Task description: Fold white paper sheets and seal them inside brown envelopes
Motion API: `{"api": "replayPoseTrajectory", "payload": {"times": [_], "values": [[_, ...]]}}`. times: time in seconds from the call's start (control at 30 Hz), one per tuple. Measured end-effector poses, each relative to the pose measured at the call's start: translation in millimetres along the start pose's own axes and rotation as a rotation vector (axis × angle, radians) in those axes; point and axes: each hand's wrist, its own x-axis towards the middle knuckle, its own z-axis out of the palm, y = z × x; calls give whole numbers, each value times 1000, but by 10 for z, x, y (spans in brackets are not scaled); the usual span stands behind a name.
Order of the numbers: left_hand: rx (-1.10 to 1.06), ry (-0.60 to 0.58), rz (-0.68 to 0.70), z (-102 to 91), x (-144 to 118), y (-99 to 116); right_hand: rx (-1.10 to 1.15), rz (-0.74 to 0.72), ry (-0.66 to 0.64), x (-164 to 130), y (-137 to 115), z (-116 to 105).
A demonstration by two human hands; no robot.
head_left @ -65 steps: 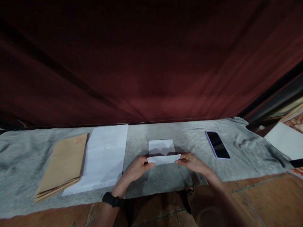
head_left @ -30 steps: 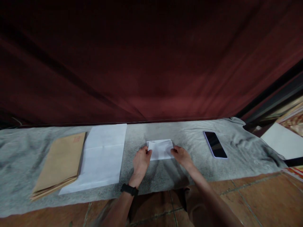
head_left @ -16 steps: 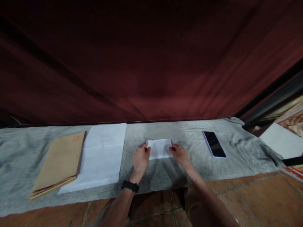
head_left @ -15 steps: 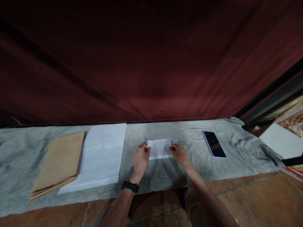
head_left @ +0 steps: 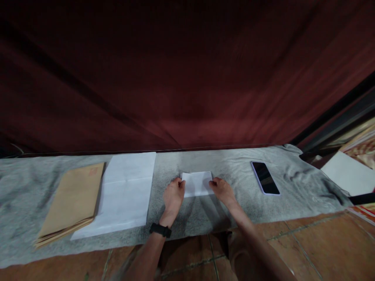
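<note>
The small folded sheet of white paper (head_left: 197, 183) lies flat on the grey felt-like cloth (head_left: 205, 218) that covers the floor, directly between the two hands. The left hand (head_left: 173, 196) rests at the left edge of the paper, with the fingers bent down onto it, and the right hand (head_left: 222, 189) presses in the same way on the right edge. Neither hand closes around the paper; both only hold it down with the fingertips.

I judge this paper to be very light and thin, soft enough to bend at any touch, but a little stiffer now because it lies in several layers. It can slide easily on the cloth, and it tears or wrinkles if it is pulled hard. The best places to hold it seem to be the two short edges, with a pinch between thumb and fingers.

Far to the left of the left hand lie a large unfolded white sheet (head_left: 125, 193) and a stack of brown paper envelopes (head_left: 73, 203). To the right of the right hand lies a black smartphone (head_left: 265, 177).
</note>
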Motion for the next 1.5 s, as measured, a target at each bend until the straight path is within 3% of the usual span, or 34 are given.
{"api": "replayPoseTrajectory", "payload": {"times": [0.6,0.73,0.83,1.0,1.1,1.23,1.4,1.5], "values": [[-111,-29,11,-10,6,-49,48,-46,-13,5,46,-22],[-209,-70,47,-24,18,-96,202,-99,-43,35,137,-28],[-276,-125,97,-53,20,-140,431,-141,-149,54,223,-28],[-669,-332,160,-77,7,-241,695,-114,-249,59,308,-58],[-782,-338,225,-92,-1,-293,844,-218,-258,39,329,-132],[-737,-327,423,-172,-45,-317,984,-283,-262,-10,382,-245],[-607,-472,638,-247,-130,-334,902,-330,-433,-4,526,-283],[-442,-484,714,-212,-156,-383,782,-408,-363,59,577,-259]]}}
